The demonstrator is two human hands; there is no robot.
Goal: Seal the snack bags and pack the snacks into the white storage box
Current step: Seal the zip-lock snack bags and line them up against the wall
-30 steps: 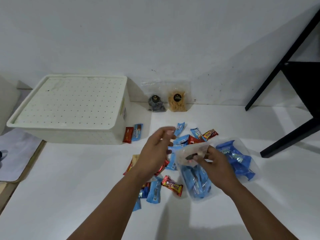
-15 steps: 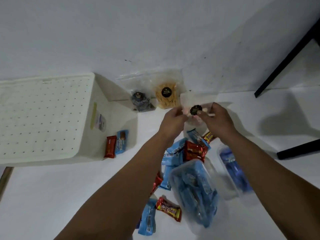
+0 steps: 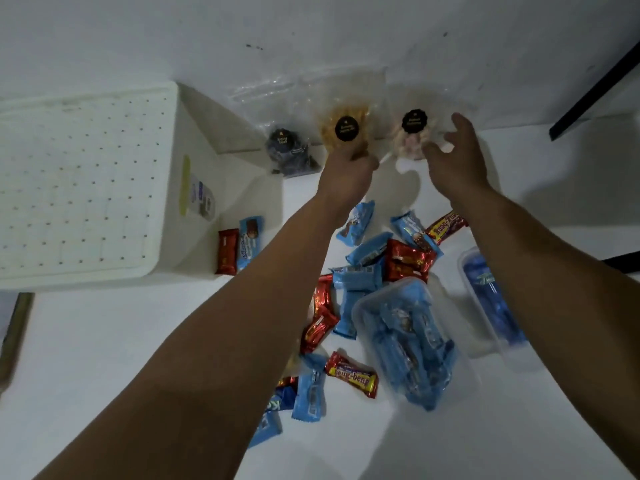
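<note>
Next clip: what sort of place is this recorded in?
Probably a plain room at home, with a bare white surface used for sorting snacks. A white storage box with its lid on stands by a blank white wall, wrapped snacks lie loose, and black furniture legs stand nearby.

- Lying scattered on the white table (image 3: 104, 341): blue and red snack bars (image 3: 363, 271).
- Sitting at left: white storage box (image 3: 79, 188).
- Leaning by the wall: three snack bags (image 3: 343, 129).

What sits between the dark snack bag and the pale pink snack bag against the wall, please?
In the head view, the yellow snack bag with a black round label stands between the dark snack bag and the pale pink snack bag.
</note>
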